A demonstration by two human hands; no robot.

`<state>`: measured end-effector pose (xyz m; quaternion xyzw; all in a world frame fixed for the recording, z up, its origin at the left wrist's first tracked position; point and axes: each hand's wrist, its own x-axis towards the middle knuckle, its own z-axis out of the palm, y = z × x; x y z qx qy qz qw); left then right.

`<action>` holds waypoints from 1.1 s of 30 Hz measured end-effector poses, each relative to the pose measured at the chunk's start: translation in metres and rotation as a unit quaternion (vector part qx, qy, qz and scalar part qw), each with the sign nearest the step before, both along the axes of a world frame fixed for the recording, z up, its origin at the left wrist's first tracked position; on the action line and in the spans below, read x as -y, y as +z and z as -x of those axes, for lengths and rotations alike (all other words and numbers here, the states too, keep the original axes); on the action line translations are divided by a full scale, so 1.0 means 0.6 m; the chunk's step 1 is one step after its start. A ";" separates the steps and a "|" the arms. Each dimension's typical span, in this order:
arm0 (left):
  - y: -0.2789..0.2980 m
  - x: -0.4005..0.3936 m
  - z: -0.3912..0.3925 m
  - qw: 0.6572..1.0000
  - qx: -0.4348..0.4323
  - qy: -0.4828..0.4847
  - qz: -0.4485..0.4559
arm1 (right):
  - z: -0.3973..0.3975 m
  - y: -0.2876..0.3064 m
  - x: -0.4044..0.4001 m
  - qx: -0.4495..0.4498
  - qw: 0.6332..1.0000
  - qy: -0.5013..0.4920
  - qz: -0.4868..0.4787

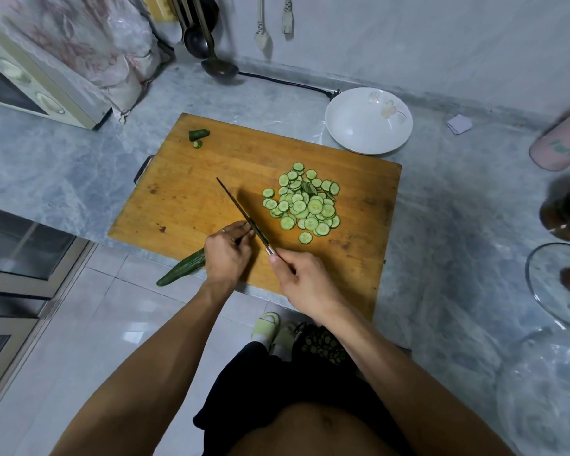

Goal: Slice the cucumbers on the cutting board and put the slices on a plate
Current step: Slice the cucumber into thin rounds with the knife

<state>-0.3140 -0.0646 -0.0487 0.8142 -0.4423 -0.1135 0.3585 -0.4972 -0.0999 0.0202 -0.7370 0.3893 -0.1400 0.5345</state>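
A wooden cutting board (191, 199) lies on the marble counter. My left hand (227, 251) grips a dark green cucumber (183, 267) whose free end sticks out past the board's front left edge. My right hand (301, 278) holds the handle of a knife (241, 213), its blade edge-down beside my left fingertips. A pile of several thin cucumber slices (305, 202) sits on the board's right half. A cut end piece (198, 134) lies at the board's far left corner. A white plate (352, 120) with a flower print stands behind the board, nothing on it.
A toaster oven (30, 80) under a cloth stands at the far left, ladles (211, 57) hang at the back wall. A pink can (560, 146), a dark jar (566, 212) and a glass lid (553, 284) crowd the right side. A power cord (287, 83) runs behind the plate.
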 end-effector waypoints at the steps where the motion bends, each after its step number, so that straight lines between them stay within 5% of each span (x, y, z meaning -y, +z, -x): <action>1: 0.001 0.000 0.001 1.000 -0.001 -0.002 0.000 | -0.005 -0.004 0.002 -0.001 1.000 -0.004 0.003; 33: 0.001 0.000 -0.005 1.000 0.003 0.000 0.019 | 0.018 0.016 -0.005 0.011 1.000 0.012 0.013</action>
